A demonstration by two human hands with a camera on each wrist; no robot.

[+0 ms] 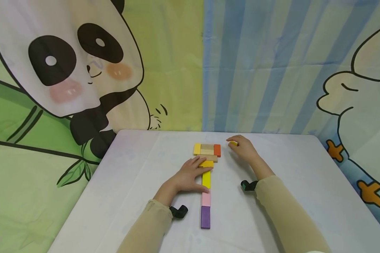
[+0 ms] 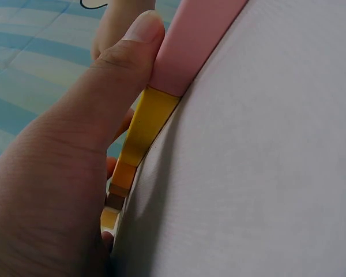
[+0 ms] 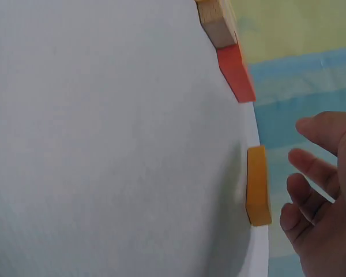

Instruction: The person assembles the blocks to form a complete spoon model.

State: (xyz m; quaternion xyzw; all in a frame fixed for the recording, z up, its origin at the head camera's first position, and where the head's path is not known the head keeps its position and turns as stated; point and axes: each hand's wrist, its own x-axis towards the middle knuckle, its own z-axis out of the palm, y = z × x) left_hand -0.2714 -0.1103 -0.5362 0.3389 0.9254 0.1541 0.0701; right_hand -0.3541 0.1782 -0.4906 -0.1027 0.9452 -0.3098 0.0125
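My left hand [image 1: 188, 175] lies with fingers spread across a column of blocks. Its thumb is at the side of the pink block [image 2: 190, 46], near the joint with a long yellow block [image 1: 206, 180]; its fingertips reach over an orange-yellow block [image 1: 210, 164]. Farther right, my right hand [image 1: 244, 149] hovers around a separate orange-yellow block [image 3: 258, 187]. The right wrist view shows that block on the table, with a gap between it and the loosely bent fingers. A purple block [image 1: 205, 218] forms the near end of the column.
At the column's far end, a natural wood block [image 1: 213, 159] lies crosswise. Beyond it sit a yellow block [image 1: 197, 149], plain wood pieces [image 1: 207, 149] and a red-orange block [image 1: 217, 150], side by side. The white table [image 1: 139, 154] ends at a printed curtain [image 1: 256, 70].
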